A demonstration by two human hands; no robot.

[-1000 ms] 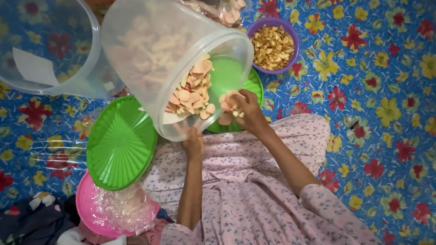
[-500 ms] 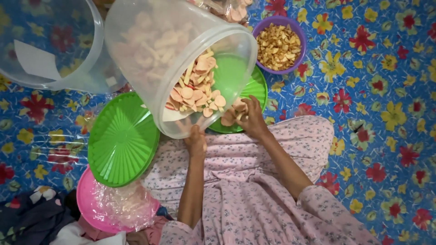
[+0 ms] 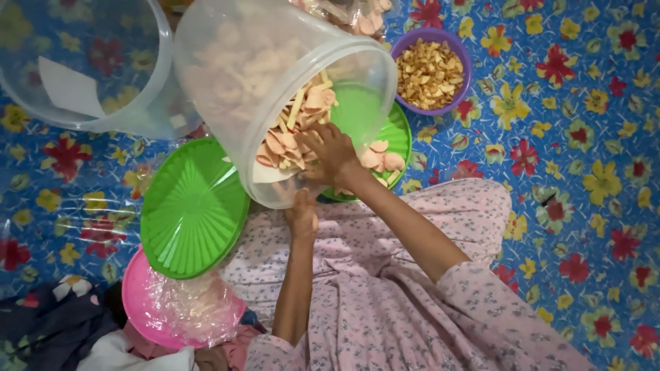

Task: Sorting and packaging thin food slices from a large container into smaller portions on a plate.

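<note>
Clear plastic jar (image 3: 275,89) tipped on its side, long axis running from upper left down to lower right, mouth pointing lower right toward the person's lap. Jar sits over the middle of the scene, partly above a green plate (image 3: 395,137) that shows through and beyond the mouth. Inside the jar: pale pink and tan chips (image 3: 289,134), heaped toward the mouth; a few chips lie on the green plate just right of the jar mouth.

Right hand (image 3: 330,154) is at the jar mouth, fingers curled over chips at the lower rim; can't tell whether it actually grips any. Left hand (image 3: 302,216) is below the jar, pressed up against the lower rim, supporting it; fingers mostly hidden, grip closed or not can't tell. Hands close together, not touching.

Green ribbed lid (image 3: 192,206) lies flat just left of and below the jar. Pink lid (image 3: 141,302) with crinkled clear plastic wrap on it is further below the jar, touching the green lid's lower edge. Second clear bucket (image 3: 82,69) left of the jar, white paper slip inside. Purple bowl (image 3: 430,72) of golden fried bits right of the jar, near the green plate.

Surface: blue floor mat (image 3: 584,137) with red and yellow flowers, glossy. Person seated on it, pink small-flower garment (image 3: 412,309) filling the lower frame below the jar. Dark cloth at the bottom left corner
</note>
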